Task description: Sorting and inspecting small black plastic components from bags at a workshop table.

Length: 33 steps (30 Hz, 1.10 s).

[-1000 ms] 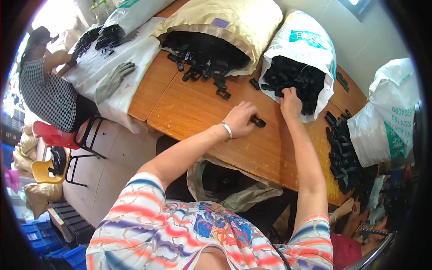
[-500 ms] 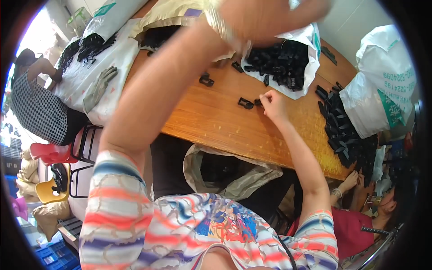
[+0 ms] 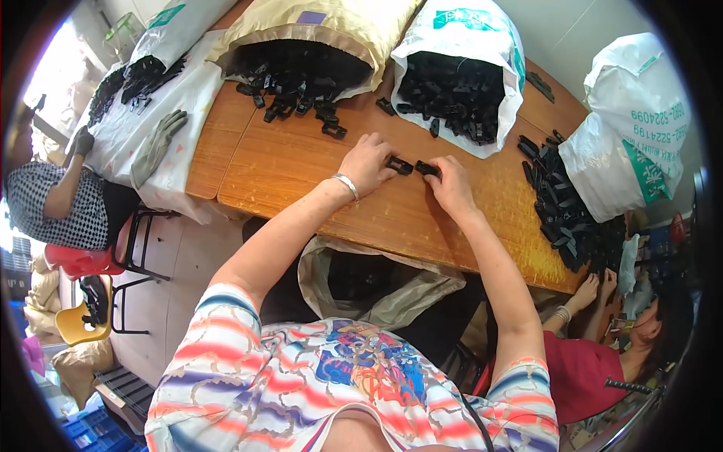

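Head view, over the brown wooden table [image 3: 294, 181]: the person's left hand [image 3: 367, 166] had thumb and fingers closed on a small black clip [image 3: 399, 165], its outer end inside the grip and its frame-like body poking out to the right. The right hand [image 3: 454, 188] pinched a second black clip [image 3: 427, 168] by its right end. The two pieces lay nearly end to end, low over the wood near the middle of the table; from where I stood I could not tell whether they touched each other or rested on the top. Both looked to be moulded plastic: light, stiff, probably a bit slick and fairly tough, though the thin bars of the frame might snap if bent. Best hold, I reckoned, was thumb and fingertip across the solid sides, leaving the facing ends free. Beyond the hands, a yellow sack [image 3: 361, 26] spilled similar black parts onto the wood, and a white sack [image 3: 514, 113] beside it was packed with more. To the right, dark strips [image 3: 561, 207] lay heaped by another white bag [image 3: 602, 173].
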Available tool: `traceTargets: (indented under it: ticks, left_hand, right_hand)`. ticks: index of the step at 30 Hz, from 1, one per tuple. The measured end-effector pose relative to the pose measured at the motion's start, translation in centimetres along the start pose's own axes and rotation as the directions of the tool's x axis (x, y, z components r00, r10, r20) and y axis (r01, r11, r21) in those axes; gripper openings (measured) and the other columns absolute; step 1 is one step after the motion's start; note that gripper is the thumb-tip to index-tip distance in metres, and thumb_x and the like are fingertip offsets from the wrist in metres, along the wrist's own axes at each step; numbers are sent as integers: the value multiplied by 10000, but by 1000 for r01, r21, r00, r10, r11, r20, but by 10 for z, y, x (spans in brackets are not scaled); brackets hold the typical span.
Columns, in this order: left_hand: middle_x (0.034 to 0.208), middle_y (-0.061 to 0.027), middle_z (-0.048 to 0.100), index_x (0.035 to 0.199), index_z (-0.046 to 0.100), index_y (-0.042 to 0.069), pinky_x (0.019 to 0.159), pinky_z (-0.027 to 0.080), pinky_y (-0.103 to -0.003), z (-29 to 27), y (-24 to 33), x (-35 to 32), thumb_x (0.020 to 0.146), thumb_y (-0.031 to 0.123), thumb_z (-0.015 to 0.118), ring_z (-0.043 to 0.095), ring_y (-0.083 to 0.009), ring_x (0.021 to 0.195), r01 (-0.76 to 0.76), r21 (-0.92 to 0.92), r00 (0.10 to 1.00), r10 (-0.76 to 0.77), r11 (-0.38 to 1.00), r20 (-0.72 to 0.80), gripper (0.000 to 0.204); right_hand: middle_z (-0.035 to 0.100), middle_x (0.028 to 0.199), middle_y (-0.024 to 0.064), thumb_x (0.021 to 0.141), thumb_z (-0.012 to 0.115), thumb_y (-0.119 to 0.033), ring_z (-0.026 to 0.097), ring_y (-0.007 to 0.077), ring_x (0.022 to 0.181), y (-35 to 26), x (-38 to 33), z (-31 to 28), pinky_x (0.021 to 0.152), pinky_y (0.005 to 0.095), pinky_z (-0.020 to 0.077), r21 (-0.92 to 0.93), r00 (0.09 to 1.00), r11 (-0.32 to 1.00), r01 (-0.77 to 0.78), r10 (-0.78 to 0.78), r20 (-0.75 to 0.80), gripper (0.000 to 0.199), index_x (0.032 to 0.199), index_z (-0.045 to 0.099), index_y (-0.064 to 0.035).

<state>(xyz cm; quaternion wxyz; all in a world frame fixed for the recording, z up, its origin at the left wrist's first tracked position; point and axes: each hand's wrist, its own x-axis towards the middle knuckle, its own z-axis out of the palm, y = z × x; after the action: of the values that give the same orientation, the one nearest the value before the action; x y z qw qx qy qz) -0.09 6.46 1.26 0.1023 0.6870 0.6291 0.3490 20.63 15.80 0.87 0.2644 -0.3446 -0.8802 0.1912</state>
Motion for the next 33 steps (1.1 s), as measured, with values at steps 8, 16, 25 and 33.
traceTargets:
  ticks: [8, 16, 25, 33]
  left_hand:
    - [1015, -97, 574, 965, 692, 88, 877, 479, -395, 6, -10, -2, 721, 124, 768, 533, -315, 1014, 49, -21, 998, -50, 999, -40, 258]
    - [1015, -90, 583, 962, 696, 86, 879, 479, -390, 8, -12, -1, 721, 137, 774, 537, -307, 1019, 34, -11, 998, -35, 999, -46, 258]
    - [1044, -95, 588, 974, 705, 83, 905, 475, -387, 6, -10, -2, 723, 137, 773, 536, -305, 1061, 79, -19, 997, -79, 997, -14, 265]
    - [1049, -99, 592, 975, 705, 75, 916, 470, -387, 7, -9, 0, 725, 132, 768, 535, -316, 1064, 58, -40, 998, -58, 998, -3, 264]
  right_hand:
    - [614, 912, 142, 742, 717, 29, 629, 326, 799, -44, 11, 11, 698, 386, 506, 145, 997, 987, 66, -70, 21, 242, 974, 664, -13]
    - [607, 885, 98, 735, 734, 50, 604, 215, 666, -38, 15, 13, 616, 309, 487, 115, 993, 986, 121, -120, -15, 256, 979, 671, 4]
    - [613, 919, 107, 738, 724, 2, 635, 305, 798, -50, 10, 15, 693, 387, 512, 55, 999, 997, 49, -50, 18, 221, 953, 686, -33]
    - [614, 939, 101, 764, 716, -41, 641, 308, 811, -51, 8, 17, 693, 399, 520, 43, 1000, 999, 0, -1, 20, 216, 977, 684, -49]
